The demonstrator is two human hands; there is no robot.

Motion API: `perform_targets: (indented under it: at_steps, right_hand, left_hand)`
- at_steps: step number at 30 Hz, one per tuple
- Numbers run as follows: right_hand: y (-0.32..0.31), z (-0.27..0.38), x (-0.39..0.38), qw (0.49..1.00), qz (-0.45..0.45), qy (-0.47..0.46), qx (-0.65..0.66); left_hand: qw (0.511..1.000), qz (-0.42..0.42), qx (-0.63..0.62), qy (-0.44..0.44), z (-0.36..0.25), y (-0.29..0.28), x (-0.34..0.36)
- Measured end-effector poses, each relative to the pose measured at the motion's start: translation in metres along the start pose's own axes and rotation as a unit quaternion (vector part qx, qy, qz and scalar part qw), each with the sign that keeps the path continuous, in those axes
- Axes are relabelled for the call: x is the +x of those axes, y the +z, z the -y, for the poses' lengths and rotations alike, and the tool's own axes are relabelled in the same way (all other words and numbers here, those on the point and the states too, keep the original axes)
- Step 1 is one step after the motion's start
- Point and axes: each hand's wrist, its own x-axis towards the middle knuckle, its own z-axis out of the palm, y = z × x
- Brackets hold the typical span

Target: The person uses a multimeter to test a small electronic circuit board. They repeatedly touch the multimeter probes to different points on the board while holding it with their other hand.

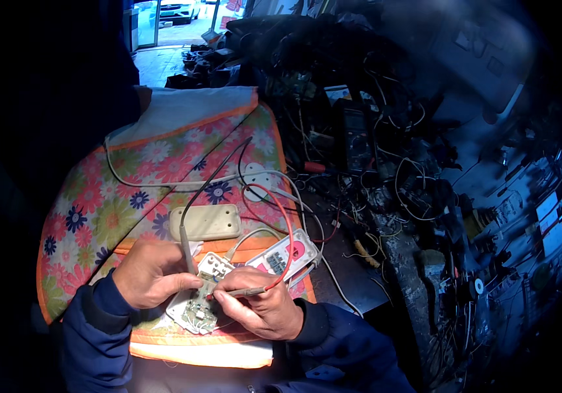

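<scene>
Probing, by the look of it, a circuit board (pixel 203 318) in an open white casing (pixel 217 261), set at five o'clock on the flowered cloth (pixel 101 226). Holding a black-leaded probe (pixel 186 249) in the left hand (pixel 153 274), at ten o'clock from the board, with a narrow grip. Pinching a red-leaded probe (pixel 248 291) in the right hand (pixel 264 308), at three o'clock, slanting inward. Cannot tell whether both tips touch metal. Apparently untouched: cream shell (pixel 204 223) at twelve o'clock, pink-and-white device (pixel 274 262) at two. Probably calls next for steadying both tips on chosen points, pressing lightly, without slipping across neighbouring joints
</scene>
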Motion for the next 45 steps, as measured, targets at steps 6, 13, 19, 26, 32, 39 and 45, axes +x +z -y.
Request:
perform_targets:
  at_steps: [6, 13, 19, 26, 32, 39, 45]
  right_hand:
    - [0.003, -0.001, 0.001, 1.0, -0.001, -0.011, -0.007]
    - [0.003, -0.002, 0.002, 1.0, -0.002, -0.02, -0.005]
    - [0.0, 0.002, -0.003, 0.999, -0.011, 0.036, 0.02]
    - [0.003, -0.004, -0.003, 1.0, 0.011, 0.02, 0.009]
    - [-0.001, 0.002, -0.006, 0.994, -0.092, 0.012, 0.05]
    - [-0.007, -0.001, 0.003, 0.957, -0.22, 0.052, 0.18]
    - [-0.014, 0.002, 0.003, 0.971, -0.178, 0.1, 0.122]
  left_hand:
    - [0.999, -0.023, -0.032, 0.011, 0.01, 0.004, -0.001]
    - [0.997, -0.047, -0.059, -0.004, 0.008, 0.008, -0.002]
    - [0.992, -0.048, 0.046, 0.11, 0.004, 0.004, 0.01]
    - [0.998, -0.021, 0.03, 0.059, 0.0, 0.001, -0.001]
    - [0.999, -0.026, 0.017, 0.02, -0.003, 0.001, 0.003]
    - [0.978, -0.027, -0.208, -0.019, 0.002, 0.002, 0.005]
    - [0.978, -0.028, -0.197, -0.059, 0.0, -0.01, 0.004]
